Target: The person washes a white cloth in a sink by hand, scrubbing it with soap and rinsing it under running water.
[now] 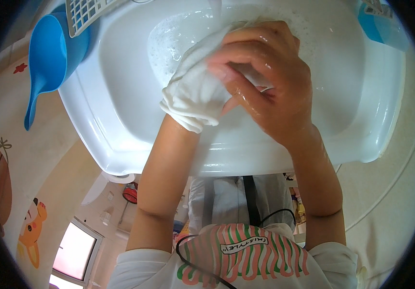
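A wet white fabric piece (pixel 200 94) covers most of my left hand (pixel 230 105) like a sleeve, its rumpled edge around the wrist. Only a bit of a finger or thumb shows beside it, so the hand's grip is hidden. My right hand (pixel 272 76), wet and slightly blurred, is above the fabric with its fingers curled and the thumb tip near the index fingertip. Whether it pinches the fabric cannot be made out. Both hands are over a white washbasin (pixel 120 90) holding sudsy water (pixel 167 47).
A blue plastic dipper (pixel 48 54) stands on the basin's left rim, beside a white plastic grid rack (pixel 88 14). At the upper right rim is a clear bottle of blue liquid (pixel 381 29). The basin's front rim (pixel 243 168) runs close to my body.
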`<state>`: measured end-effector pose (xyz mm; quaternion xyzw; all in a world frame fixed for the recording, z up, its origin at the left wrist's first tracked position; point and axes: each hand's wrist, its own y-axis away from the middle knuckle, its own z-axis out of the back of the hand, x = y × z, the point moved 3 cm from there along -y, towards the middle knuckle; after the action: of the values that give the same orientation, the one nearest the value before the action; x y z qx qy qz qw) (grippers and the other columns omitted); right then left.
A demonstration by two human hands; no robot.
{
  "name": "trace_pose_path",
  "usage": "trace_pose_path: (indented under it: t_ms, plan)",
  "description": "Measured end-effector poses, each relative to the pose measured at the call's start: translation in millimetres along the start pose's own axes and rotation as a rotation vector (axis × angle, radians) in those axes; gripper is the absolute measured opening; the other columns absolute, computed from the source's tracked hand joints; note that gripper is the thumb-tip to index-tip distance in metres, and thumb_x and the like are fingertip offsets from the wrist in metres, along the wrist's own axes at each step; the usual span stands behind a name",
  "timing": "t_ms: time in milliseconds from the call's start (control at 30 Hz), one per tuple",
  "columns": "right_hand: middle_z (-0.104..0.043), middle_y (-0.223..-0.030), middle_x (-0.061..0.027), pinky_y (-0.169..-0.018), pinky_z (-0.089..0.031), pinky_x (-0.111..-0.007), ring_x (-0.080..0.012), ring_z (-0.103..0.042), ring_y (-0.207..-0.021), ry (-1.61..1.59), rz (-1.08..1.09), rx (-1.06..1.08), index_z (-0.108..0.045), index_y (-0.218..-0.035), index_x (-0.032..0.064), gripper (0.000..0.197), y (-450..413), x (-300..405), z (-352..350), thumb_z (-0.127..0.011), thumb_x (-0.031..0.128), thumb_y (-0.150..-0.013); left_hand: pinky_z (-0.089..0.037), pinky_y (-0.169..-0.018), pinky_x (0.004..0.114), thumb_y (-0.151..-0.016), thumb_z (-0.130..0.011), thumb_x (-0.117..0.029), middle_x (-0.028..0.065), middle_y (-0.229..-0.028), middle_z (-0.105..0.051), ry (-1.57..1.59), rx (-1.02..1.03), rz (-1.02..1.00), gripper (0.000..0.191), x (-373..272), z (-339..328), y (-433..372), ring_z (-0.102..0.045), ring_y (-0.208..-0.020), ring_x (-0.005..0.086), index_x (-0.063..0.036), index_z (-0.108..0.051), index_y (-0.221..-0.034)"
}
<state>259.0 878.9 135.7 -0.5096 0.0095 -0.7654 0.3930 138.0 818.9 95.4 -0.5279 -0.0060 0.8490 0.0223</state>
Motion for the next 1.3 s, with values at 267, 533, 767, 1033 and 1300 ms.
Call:
trace_pose_path:
  t_ms: [267,533,767,1033,1300]
  plan:
    - [-0.064,-0.093,-0.006,-0.078,-0.048,-0.025,-0.0125,-0.058,-0.091,-0.526,-0.45,-0.038,-0.061,-0.101,-0.0015,0.012,-1,-6,-3,-0.056,0.005,-0.092,-0.05,-0.083,0.035,-0.065,-0.08,-0.011,0.0126,-0.105,-0.064,-0.1,-0.039,-0.106,0.055,-6,8,-1,-0.062,-0.095,0.0307,-0.0021,-0.059,-0.114]
    - [-0.065,-0.104,-0.0095,-0.079,-0.041,-0.025,-0.011,-0.052,-0.087,-0.806,-0.644,-0.03,-0.063,-0.108,-0.0019,0.024,-6,-11,-10,-0.049,0.014,-0.097,-0.05,-0.089,0.04,-0.061,-0.084,-0.014,0.0178,-0.112,-0.063,-0.33,-0.033,-0.117,0.062,6,23,23,-0.061,-0.103,0.0362,0.0001,-0.06,-0.117]
    - [-0.065,-0.107,-0.0111,-0.074,-0.038,-0.026,-0.0115,-0.045,-0.076,-1.07,-0.758,-0.046,-0.062,-0.11,-0.0037,0.025,-5,-16,-20,-0.048,0.012,-0.096,-0.048,-0.093,0.037,-0.061,-0.084,-0.015,0.0158,-0.114,-0.063,-0.16,-0.101,0.19,0.062,1,26,56,-0.06,-0.107,0.0332,-0.0021,-0.06,-0.117]
    - [-0.065,-0.088,-0.0064,-0.067,-0.041,-0.025,-0.0113,-0.048,-0.07,-1.341,-1.043,-0.251,-0.065,-0.103,-0.0009,0.027,-2,-40,-36,-0.052,0.021,-0.093,-0.04,-0.105,0.041,-0.089,-0.061,-0.025,0.0123,-0.141,-0.041,1.014,-0.148,0.754,0.062,21,15,75,-0.044,-0.127,0.0256,-0.0061,-0.033,-0.141]
    - [-0.063,-0.109,-0.0088,-0.092,-0.042,-0.029,-0.0193,-0.057,-0.094,-1.172,-1.272,-0.047,-0.06,-0.109,-0.0025,0.03,16,-82,-38,-0.058,0.02,-0.09,-0.04,-0.104,0.046,-0.094,-0.05,-0.019,0.0145,-0.141,-0.039,1.619,-0.235,0.624,0.057,0,28,36,-0.041,-0.129,0.0299,-0.0112,-0.026,-0.145]
